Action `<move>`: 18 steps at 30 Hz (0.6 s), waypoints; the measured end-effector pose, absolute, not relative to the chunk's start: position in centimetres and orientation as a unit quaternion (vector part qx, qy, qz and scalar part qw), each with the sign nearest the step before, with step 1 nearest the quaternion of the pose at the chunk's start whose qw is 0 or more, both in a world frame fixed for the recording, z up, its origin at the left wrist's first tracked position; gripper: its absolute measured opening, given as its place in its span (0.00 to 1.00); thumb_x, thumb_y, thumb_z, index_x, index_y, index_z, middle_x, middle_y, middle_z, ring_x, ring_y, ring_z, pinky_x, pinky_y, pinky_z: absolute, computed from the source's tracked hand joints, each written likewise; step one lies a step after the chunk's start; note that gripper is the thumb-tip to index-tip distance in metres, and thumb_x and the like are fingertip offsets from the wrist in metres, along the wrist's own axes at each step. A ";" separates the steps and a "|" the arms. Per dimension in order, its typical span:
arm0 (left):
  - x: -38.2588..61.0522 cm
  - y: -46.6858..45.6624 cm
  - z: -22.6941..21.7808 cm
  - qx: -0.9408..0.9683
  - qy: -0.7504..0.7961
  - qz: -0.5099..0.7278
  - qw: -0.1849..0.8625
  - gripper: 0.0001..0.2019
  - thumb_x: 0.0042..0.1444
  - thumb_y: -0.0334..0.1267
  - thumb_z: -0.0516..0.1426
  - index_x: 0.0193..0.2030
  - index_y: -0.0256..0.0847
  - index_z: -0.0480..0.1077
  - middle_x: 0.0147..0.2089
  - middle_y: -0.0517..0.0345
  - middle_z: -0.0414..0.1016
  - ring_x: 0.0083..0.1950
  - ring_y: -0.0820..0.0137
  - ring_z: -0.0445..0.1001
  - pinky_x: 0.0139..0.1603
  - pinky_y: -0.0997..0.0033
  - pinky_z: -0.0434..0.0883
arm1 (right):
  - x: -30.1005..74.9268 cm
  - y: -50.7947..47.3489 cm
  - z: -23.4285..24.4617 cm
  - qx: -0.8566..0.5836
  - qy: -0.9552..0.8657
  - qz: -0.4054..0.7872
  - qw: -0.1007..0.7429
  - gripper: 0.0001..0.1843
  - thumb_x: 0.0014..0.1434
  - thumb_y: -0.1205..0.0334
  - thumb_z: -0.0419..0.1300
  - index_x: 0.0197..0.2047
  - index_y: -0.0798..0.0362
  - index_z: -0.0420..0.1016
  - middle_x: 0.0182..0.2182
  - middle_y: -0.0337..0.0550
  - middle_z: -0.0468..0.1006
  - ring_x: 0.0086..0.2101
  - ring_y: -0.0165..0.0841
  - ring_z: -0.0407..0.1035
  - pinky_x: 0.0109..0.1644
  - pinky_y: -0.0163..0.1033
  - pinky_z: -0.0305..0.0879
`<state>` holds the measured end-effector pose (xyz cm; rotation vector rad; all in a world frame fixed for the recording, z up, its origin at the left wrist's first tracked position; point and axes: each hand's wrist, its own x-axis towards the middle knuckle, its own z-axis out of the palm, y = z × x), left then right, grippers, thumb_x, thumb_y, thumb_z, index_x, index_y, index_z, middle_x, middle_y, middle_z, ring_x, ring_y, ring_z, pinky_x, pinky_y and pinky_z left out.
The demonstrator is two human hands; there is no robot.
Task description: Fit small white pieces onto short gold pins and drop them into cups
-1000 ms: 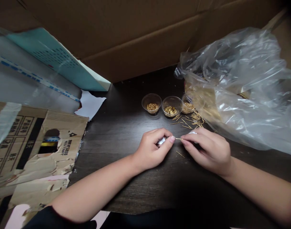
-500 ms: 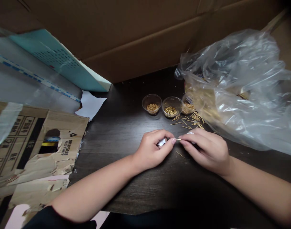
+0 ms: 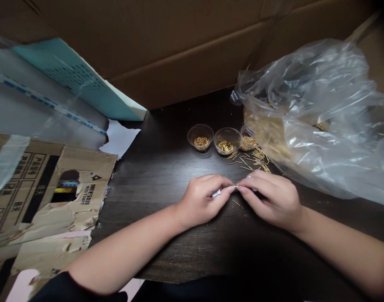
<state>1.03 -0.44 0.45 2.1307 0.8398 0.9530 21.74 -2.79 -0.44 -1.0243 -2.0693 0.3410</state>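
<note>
My left hand (image 3: 204,199) and my right hand (image 3: 269,197) meet fingertip to fingertip over the dark table (image 3: 166,176). Between them they pinch a thin gold pin (image 3: 236,186), of which only a short bit shows. The left hand's curled fingers also hold a small white piece (image 3: 216,193). One loose gold pin (image 3: 238,204) lies on the table just below the fingertips. Several more loose pins (image 3: 250,159) are scattered beyond the hands, next to three small clear cups (image 3: 226,140) with gold pins in them.
A big crumpled clear plastic bag (image 3: 320,113) covers the right side of the table. Torn cardboard (image 3: 47,197) lies at the left, with a teal sheet (image 3: 75,79) and plastic film behind it. A cardboard wall (image 3: 185,50) stands at the back.
The two hands have closed in on each other, so less of the gold pin shows between the fingertips. Both hands sit slightly lower in view.
</note>
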 end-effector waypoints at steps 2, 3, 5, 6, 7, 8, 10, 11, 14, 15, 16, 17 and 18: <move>0.9 -0.5 0.4 0.823 0.314 0.362 0.305 0.04 0.64 0.32 0.58 0.40 0.37 0.75 0.34 0.54 0.82 0.32 0.74 0.78 0.35 0.76 0.74 | 21.7 -2.7 -0.4 -0.403 -0.814 0.145 0.392 0.04 0.66 0.69 0.59 0.39 0.53 0.76 0.29 0.41 0.76 0.28 0.29 0.70 0.33 0.35 0.65; 0.9 -0.5 0.4 0.828 0.311 0.362 0.296 0.04 0.64 0.31 0.57 0.41 0.38 0.75 0.35 0.54 0.82 0.32 0.74 0.78 0.35 0.76 0.74 | 21.7 -2.7 -0.4 -0.402 -0.814 0.148 0.391 0.05 0.66 0.68 0.58 0.39 0.53 0.76 0.28 0.41 0.76 0.27 0.29 0.69 0.32 0.35 0.65; 0.8 -0.6 0.5 0.836 0.302 0.361 0.282 0.05 0.64 0.30 0.57 0.43 0.38 0.75 0.36 0.54 0.83 0.32 0.74 0.79 0.36 0.77 0.75 | 21.7 -2.7 -0.3 -0.400 -0.816 0.154 0.388 0.07 0.67 0.67 0.57 0.38 0.54 0.76 0.27 0.41 0.75 0.26 0.29 0.68 0.31 0.35 0.64; 0.8 -0.6 0.6 0.839 0.298 0.361 0.276 0.05 0.64 0.30 0.57 0.43 0.38 0.74 0.36 0.54 0.83 0.33 0.74 0.79 0.36 0.77 0.75 | 21.7 -2.6 -0.3 -0.399 -0.816 0.158 0.387 0.07 0.67 0.67 0.57 0.38 0.54 0.76 0.26 0.41 0.74 0.26 0.29 0.68 0.31 0.35 0.64; 0.7 -0.7 0.6 0.841 0.294 0.363 0.272 0.05 0.64 0.29 0.57 0.44 0.38 0.74 0.36 0.54 0.83 0.33 0.74 0.79 0.36 0.77 0.76 | 21.7 -2.6 -0.3 -0.397 -0.816 0.163 0.387 0.08 0.67 0.67 0.56 0.37 0.54 0.76 0.26 0.41 0.74 0.26 0.29 0.68 0.31 0.35 0.64; 0.7 -0.7 0.7 0.841 0.292 0.367 0.269 0.05 0.64 0.29 0.57 0.44 0.38 0.74 0.37 0.54 0.83 0.33 0.75 0.79 0.37 0.78 0.76 | 21.7 -2.6 -0.3 -0.396 -0.815 0.168 0.388 0.08 0.67 0.67 0.56 0.37 0.54 0.76 0.26 0.41 0.74 0.26 0.29 0.68 0.31 0.35 0.65; 0.8 -0.7 0.7 0.836 0.296 0.377 0.266 0.05 0.63 0.29 0.58 0.44 0.38 0.74 0.37 0.54 0.83 0.33 0.75 0.79 0.37 0.78 0.76 | 21.7 -2.6 -0.3 -0.394 -0.810 0.176 0.398 0.07 0.67 0.68 0.56 0.37 0.54 0.75 0.27 0.41 0.74 0.27 0.29 0.68 0.31 0.35 0.65; 0.8 -0.8 0.7 0.832 0.302 0.381 0.265 0.05 0.63 0.30 0.59 0.45 0.37 0.74 0.38 0.54 0.83 0.33 0.75 0.79 0.37 0.79 0.75 | 21.7 -2.6 -0.4 -0.395 -0.806 0.176 0.405 0.07 0.67 0.69 0.57 0.38 0.54 0.75 0.27 0.41 0.74 0.27 0.29 0.69 0.32 0.35 0.65; 0.8 -0.7 0.7 0.821 0.324 0.379 0.280 0.08 0.62 0.32 0.61 0.48 0.35 0.74 0.40 0.53 0.84 0.33 0.75 0.79 0.36 0.78 0.74 | 21.8 -2.6 -0.5 -0.397 -0.797 0.171 0.421 0.05 0.65 0.71 0.59 0.39 0.54 0.75 0.29 0.42 0.75 0.28 0.29 0.69 0.33 0.35 0.66; 0.8 -0.7 0.8 0.816 0.330 0.375 0.289 0.08 0.62 0.33 0.61 0.47 0.35 0.75 0.39 0.52 0.83 0.33 0.75 0.79 0.36 0.78 0.74 | 21.8 -2.6 -0.5 -0.397 -0.797 0.169 0.423 0.04 0.65 0.71 0.60 0.39 0.54 0.75 0.30 0.42 0.76 0.29 0.29 0.70 0.33 0.35 0.67; 0.8 -0.6 0.8 0.813 0.336 0.369 0.301 0.07 0.63 0.34 0.60 0.46 0.35 0.75 0.38 0.53 0.83 0.32 0.75 0.78 0.35 0.78 0.73 | 21.8 -2.6 -0.6 -0.396 -0.798 0.165 0.424 0.05 0.64 0.72 0.60 0.40 0.54 0.75 0.31 0.42 0.77 0.29 0.30 0.71 0.34 0.36 0.68; 0.8 -0.6 0.8 0.809 0.341 0.362 0.314 0.06 0.64 0.34 0.59 0.43 0.35 0.75 0.36 0.54 0.83 0.32 0.75 0.78 0.35 0.78 0.73 | 21.8 -2.6 -0.6 -0.394 -0.799 0.160 0.424 0.05 0.64 0.72 0.61 0.40 0.54 0.75 0.31 0.43 0.77 0.30 0.30 0.72 0.35 0.36 0.69; 0.8 -0.5 0.9 0.805 0.345 0.355 0.327 0.05 0.65 0.34 0.58 0.41 0.36 0.75 0.35 0.55 0.82 0.32 0.75 0.78 0.35 0.78 0.72 | 21.8 -2.6 -0.6 -0.393 -0.800 0.154 0.425 0.05 0.64 0.72 0.61 0.41 0.53 0.76 0.32 0.43 0.78 0.31 0.31 0.73 0.36 0.36 0.70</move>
